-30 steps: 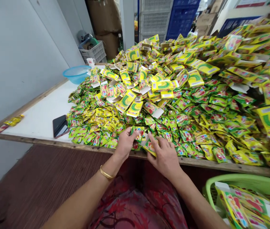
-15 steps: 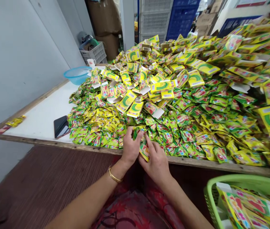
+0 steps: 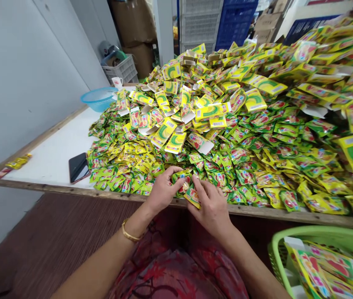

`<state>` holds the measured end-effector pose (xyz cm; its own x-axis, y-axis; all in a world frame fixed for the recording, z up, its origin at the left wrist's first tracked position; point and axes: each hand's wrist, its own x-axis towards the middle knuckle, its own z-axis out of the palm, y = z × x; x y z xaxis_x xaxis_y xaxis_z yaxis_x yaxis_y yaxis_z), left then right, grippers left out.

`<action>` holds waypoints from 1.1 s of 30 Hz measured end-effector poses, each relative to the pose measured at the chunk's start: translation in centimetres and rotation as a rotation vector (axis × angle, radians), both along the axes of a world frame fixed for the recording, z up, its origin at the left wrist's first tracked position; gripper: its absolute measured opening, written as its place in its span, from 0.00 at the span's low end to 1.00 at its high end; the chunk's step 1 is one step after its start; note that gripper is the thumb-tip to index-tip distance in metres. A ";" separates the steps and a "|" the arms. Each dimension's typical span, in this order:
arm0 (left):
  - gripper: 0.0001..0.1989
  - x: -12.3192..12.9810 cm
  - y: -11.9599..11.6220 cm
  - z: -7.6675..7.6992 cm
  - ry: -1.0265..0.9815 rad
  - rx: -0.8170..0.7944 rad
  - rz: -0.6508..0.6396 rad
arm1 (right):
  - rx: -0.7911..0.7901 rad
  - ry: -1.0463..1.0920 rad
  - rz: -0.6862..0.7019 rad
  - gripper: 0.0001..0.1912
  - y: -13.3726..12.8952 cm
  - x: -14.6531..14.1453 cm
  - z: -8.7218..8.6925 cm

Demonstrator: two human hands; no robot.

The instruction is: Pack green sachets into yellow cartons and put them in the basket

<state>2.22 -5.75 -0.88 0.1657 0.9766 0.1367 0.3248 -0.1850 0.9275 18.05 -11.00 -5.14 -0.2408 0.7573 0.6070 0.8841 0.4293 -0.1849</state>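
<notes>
My left hand [image 3: 161,192] is closed, thumb and fingers pinching a small green candy packet [image 3: 182,177] at the table's front edge. Close beside it, my right hand [image 3: 211,204] is wrapped round a small yellow-and-green box [image 3: 192,197] with red lettering. The packet's right end is near the upper end of the box; whether it is inside, I cannot tell. Just beyond both hands lies a spread of loose green and yellow packets [image 3: 220,179]. A heap of small yellow cardboard boxes [image 3: 167,132], some with flaps open, rests on the packets.
A phone [image 3: 78,167] lies on the white table at left, with yellow packets [image 3: 19,161] in the corner. Further back stand a blue basket [image 3: 98,99] and a white cup [image 3: 117,82]. A green basket [image 3: 278,249] of boxes is at lower right. Wooden edging [image 3: 257,211] borders the table.
My left hand has shifted left and opened its grip a little, showing more of the green packet. My right hand has moved slightly right with the box. The view has shifted slightly.
</notes>
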 end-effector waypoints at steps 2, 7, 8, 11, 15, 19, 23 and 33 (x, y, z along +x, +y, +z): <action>0.10 0.1 0.0 0.2 0.046 0.050 0.023 | -0.005 0.019 0.014 0.34 0.0 -0.1 0.0; 0.10 0.5 -0.6 0.3 0.134 0.156 0.067 | -0.020 0.064 0.024 0.35 0.0 -0.2 -0.1; 0.10 0.4 -0.6 0.4 0.137 0.157 0.055 | -0.023 0.072 0.024 0.35 -0.1 -0.2 -0.1; 0.08 0.0 -0.6 0.8 0.108 0.124 -0.034 | -0.022 0.065 0.041 0.35 -0.2 -0.1 0.0; 0.08 -0.8 -0.2 1.7 0.065 0.079 -0.141 | -0.006 0.025 0.068 0.34 -0.2 -0.2 0.3; 0.09 -1.5 0.1 2.7 0.158 0.034 -0.224 | 0.033 -0.010 0.082 0.33 -0.3 -0.2 0.5; 0.10 -1.2 -0.3 3.1 0.375 0.076 -0.261 | 0.035 -0.105 0.109 0.31 -0.4 -0.2 0.9; 0.10 -0.9 -0.5 3.6 0.158 -0.132 -0.218 | 0.085 0.000 0.034 0.30 -0.7 -0.1 0.6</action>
<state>1.35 -6.30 2.75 0.3826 0.9233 -0.0332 0.4326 -0.1473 0.8895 17.97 -11.73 -4.53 -0.2653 0.6947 0.6686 0.8685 0.4733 -0.1471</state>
